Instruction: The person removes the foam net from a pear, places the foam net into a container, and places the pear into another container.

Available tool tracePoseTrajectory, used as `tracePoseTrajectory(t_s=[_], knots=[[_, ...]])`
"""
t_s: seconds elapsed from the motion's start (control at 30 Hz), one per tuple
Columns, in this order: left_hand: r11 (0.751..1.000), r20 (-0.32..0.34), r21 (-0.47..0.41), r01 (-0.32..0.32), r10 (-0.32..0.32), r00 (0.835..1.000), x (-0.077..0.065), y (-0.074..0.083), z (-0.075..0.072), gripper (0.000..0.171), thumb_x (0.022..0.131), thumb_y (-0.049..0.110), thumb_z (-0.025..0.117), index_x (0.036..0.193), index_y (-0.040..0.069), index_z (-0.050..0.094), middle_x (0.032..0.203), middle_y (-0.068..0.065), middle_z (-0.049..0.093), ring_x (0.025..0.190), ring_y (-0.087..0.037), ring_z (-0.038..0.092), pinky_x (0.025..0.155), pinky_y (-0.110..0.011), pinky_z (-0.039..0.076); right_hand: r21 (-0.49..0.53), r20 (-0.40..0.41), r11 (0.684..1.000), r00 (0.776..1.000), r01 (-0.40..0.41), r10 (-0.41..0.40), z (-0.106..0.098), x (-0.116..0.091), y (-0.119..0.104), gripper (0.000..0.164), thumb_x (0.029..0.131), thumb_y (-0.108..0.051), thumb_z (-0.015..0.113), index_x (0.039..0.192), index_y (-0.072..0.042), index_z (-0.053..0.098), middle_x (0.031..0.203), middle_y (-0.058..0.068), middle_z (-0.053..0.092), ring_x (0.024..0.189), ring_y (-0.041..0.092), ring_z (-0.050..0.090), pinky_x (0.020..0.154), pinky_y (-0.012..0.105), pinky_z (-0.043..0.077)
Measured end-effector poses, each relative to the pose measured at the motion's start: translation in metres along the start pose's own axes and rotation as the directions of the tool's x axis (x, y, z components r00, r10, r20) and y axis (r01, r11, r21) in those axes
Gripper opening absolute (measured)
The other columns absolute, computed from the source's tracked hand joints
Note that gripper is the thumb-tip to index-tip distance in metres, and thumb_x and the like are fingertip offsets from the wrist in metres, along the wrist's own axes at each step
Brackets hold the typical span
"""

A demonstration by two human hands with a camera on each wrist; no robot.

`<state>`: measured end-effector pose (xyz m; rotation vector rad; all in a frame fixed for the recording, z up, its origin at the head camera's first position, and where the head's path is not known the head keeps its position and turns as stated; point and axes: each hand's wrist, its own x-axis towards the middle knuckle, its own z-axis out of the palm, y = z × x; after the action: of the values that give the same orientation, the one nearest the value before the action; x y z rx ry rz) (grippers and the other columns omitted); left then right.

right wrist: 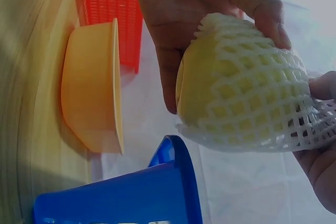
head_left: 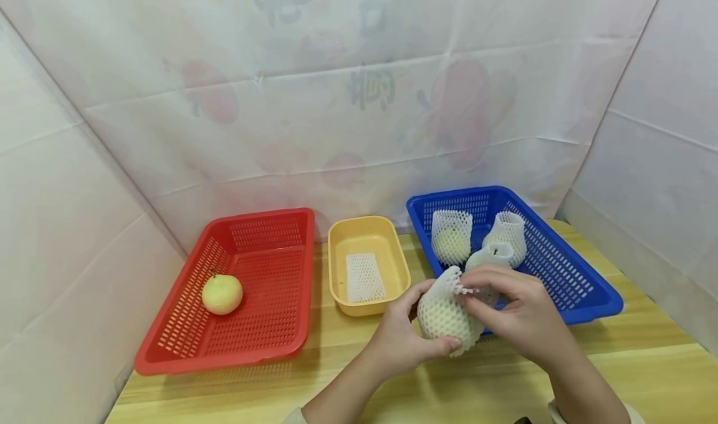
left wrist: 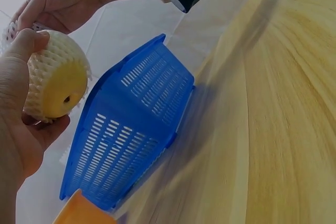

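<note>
A yellow pear (right wrist: pixel 247 85) in a white foam net (head_left: pixel 443 318) is held up in front of the blue basket. My left hand (head_left: pixel 405 337) grips the pear round its lower body, thumb across the front. With thumb and fingers, my right hand (head_left: pixel 513 308) pinches the gathered upper end of the net. In the left wrist view the pear's bare bottom (left wrist: pixel 67 90) shows out of the net. Several netted pears lie in the blue basket (head_left: pixel 578 287), one (head_left: pixel 452 240) at its back left; my right hand partly hides the nearest.
At the left stands a red basket (head_left: pixel 263 330) with one bare pear (head_left: pixel 222 294) in it. Between the baskets is a yellow tub (head_left: pixel 397 268) holding an empty foam net (head_left: pixel 364 279). All stand on a wooden table (head_left: pixel 336 355) before a hanging cloth (head_left: pixel 314 118).
</note>
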<state>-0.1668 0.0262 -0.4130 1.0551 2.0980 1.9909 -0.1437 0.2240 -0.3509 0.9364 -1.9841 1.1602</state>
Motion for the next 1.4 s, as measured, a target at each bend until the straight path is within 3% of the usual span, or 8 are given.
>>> tracePoseTrajectory(t_s=[0.17,0.3,0.53,0.73,0.87,1.13,1.23,1.4], knots=[[1.000,-0.002,-0.006,0.008,-0.008,1.000,-0.002,-0.001,-0.003,0.071,0.078,0.016,0.082,0.140,0.024,0.048,0.127,0.006,0.060,0.108,-0.008,0.061,0.089,-0.027,0.055,-0.013,0.034,0.999,0.998,-0.052,0.052,0.001,0.000,-0.003,0.048,0.061,0.021,0.079,0.098,-0.009,0.072,0.099,0.002,0.070,0.094,0.005,0.064,0.074,0.013,0.054],[0.999,-0.015,-0.011,0.046,-0.046,0.999,-0.005,-0.002,-0.006,0.071,0.078,0.016,0.082,0.140,0.025,0.049,0.126,0.006,0.060,0.106,-0.009,0.062,0.087,-0.027,0.056,-0.066,0.083,0.986,0.984,-0.151,0.157,0.001,0.001,-0.007,0.051,0.069,0.011,0.081,0.112,-0.013,0.068,0.107,-0.001,0.067,0.098,0.003,0.062,0.075,0.013,0.053],[0.996,-0.054,0.040,0.079,-0.077,0.996,-0.016,-0.006,-0.019,0.072,0.076,0.021,0.085,0.139,0.026,0.050,0.125,0.005,0.062,0.107,-0.010,0.062,0.088,-0.027,0.055,-0.172,0.199,0.936,0.920,-0.307,0.338,0.007,0.002,-0.009,0.076,0.078,-0.014,0.084,0.144,-0.026,0.047,0.129,-0.006,0.060,0.117,0.005,0.055,0.086,0.020,0.053],[0.994,-0.065,0.087,0.064,-0.058,0.996,-0.030,-0.011,-0.035,0.071,0.076,0.021,0.084,0.138,0.023,0.050,0.127,0.002,0.061,0.111,-0.013,0.061,0.093,-0.029,0.054,-0.185,0.299,0.919,0.871,-0.347,0.389,0.021,-0.002,-0.008,0.089,0.082,-0.029,0.081,0.154,-0.032,0.028,0.137,-0.004,0.057,0.121,0.015,0.056,0.086,0.033,0.055],[0.990,-0.070,0.113,0.086,-0.078,0.995,-0.041,-0.014,-0.046,0.071,0.076,0.021,0.084,0.138,0.021,0.050,0.129,0.000,0.060,0.114,-0.015,0.060,0.099,-0.030,0.051,-0.134,0.351,0.917,0.847,-0.376,0.399,0.034,-0.008,-0.005,0.092,0.083,-0.036,0.079,0.155,-0.033,0.022,0.140,-0.002,0.055,0.120,0.016,0.057,0.088,0.032,0.055],[0.984,-0.076,0.139,0.111,-0.101,0.992,-0.056,-0.023,-0.060,0.072,0.076,0.019,0.084,0.138,0.018,0.049,0.131,-0.004,0.059,0.116,-0.017,0.059,0.102,-0.031,0.049,0.033,0.402,0.892,0.823,-0.452,0.402,0.055,-0.014,-0.002,0.091,0.081,-0.021,0.082,0.154,-0.032,0.027,0.146,0.006,0.049,0.121,0.020,0.057,0.090,0.030,0.056],[0.983,-0.080,0.132,0.128,-0.118,0.990,-0.060,-0.025,-0.063,0.072,0.074,0.017,0.085,0.137,0.020,0.050,0.130,-0.002,0.059,0.117,-0.017,0.059,0.103,-0.031,0.048,0.044,0.397,0.878,0.815,-0.476,0.422,0.062,-0.013,-0.002,0.087,0.081,-0.012,0.081,0.152,-0.029,0.034,0.138,0.008,0.055,0.116,0.022,0.060,0.086,0.028,0.057],[0.978,-0.089,0.116,0.175,-0.165,0.982,-0.063,-0.026,-0.068,0.073,0.071,0.015,0.087,0.134,0.022,0.051,0.129,0.001,0.058,0.118,-0.017,0.058,0.102,-0.030,0.048,-0.030,0.415,0.873,0.789,-0.486,0.453,0.073,-0.007,-0.002,0.064,0.083,-0.018,0.079,0.140,-0.025,0.052,0.120,0.003,0.066,0.099,0.015,0.063,0.077,0.026,0.058]])
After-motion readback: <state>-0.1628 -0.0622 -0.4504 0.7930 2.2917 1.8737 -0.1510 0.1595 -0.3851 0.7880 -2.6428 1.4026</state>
